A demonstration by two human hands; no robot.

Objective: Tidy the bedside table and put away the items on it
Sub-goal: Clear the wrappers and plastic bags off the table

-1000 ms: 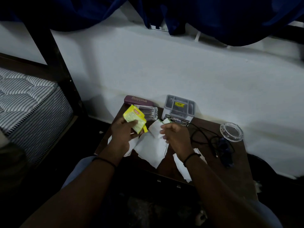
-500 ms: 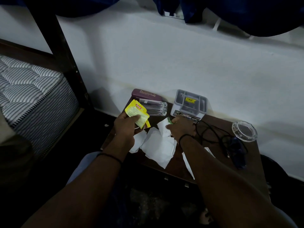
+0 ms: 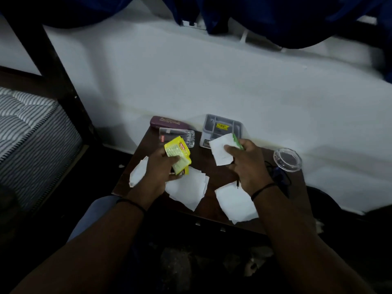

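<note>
The dark wooden bedside table (image 3: 214,177) stands against a white wall. My left hand (image 3: 161,168) grips a yellow packet (image 3: 177,152) above the table's left part. My right hand (image 3: 247,164) pinches a white paper slip (image 3: 220,150) together with a thin green item (image 3: 237,141), held above the table near its back. Loose white papers lie on the table: one at the left edge (image 3: 136,175), a pile in the middle (image 3: 187,189), and one at the front right (image 3: 235,202).
At the back stand a maroon case (image 3: 167,122), a clear glass block (image 3: 180,134) and a grey organiser tray (image 3: 222,126). A clear round ashtray (image 3: 287,159) and a black cable (image 3: 280,177) sit at the right. A striped mattress (image 3: 31,134) lies left.
My right hand has lifted the white slip and green item off the table and moved right. The left hand kept hold of the yellow packet. The view shifted.
</note>
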